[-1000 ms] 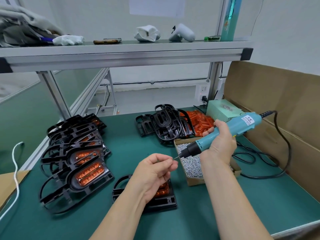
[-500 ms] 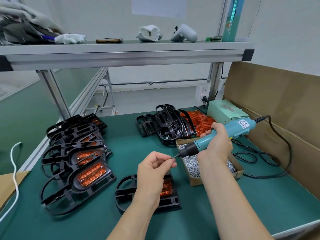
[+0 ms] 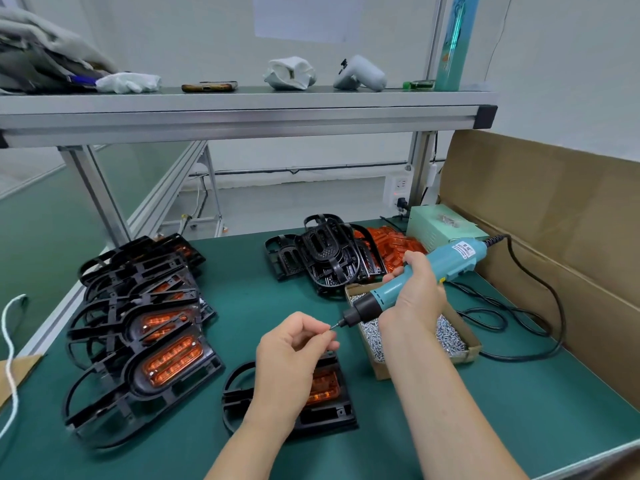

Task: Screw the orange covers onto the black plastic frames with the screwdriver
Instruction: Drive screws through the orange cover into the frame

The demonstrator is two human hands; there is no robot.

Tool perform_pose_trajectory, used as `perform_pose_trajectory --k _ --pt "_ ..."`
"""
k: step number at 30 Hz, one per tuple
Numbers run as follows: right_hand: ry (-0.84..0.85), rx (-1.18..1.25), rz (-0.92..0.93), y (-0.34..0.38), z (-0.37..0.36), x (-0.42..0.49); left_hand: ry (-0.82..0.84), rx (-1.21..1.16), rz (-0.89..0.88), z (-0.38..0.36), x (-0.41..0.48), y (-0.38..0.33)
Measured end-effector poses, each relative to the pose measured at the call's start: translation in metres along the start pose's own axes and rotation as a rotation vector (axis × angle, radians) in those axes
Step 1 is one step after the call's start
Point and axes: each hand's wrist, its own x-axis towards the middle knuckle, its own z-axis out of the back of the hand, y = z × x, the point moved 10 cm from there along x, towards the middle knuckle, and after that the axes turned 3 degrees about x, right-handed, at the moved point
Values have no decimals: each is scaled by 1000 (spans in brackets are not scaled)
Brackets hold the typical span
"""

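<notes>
A dark green bench mat [image 3: 263,289] covers the worktop, under a grey aluminium shelf [image 3: 242,116] and a pale wall; a brown cardboard sheet [image 3: 554,209] stands along the right edge.

The right hand [image 3: 415,299] grips the teal electric screwdriver [image 3: 450,261], tilted down to the left. The left hand [image 3: 291,351] pinches a tiny screw [image 3: 331,329] at the bit's tip, above a black plastic frame with an orange cover [image 3: 325,389] that lies flat on the mat near the front edge.

At the left is a stack of frames fitted with covers [image 3: 145,323]. Towards the back are a pile of bare black frames [image 3: 322,254] and loose orange covers [image 3: 391,244] just beside it. An open cardboard box of silver screws [image 3: 450,337] sits beneath the right wrist.
</notes>
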Motion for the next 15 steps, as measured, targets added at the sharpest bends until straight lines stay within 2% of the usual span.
perform_pose_trajectory --k 4,10,15 --pt "-4 2 -29 -2 -1 -3 -15 48 -80 3 0 -8" --pt "22 -33 -18 -3 -1 -9 35 -18 53 2 -1 7" --pt "35 -50 -7 -3 -2 -9 59 -17 78 1 -3 12"
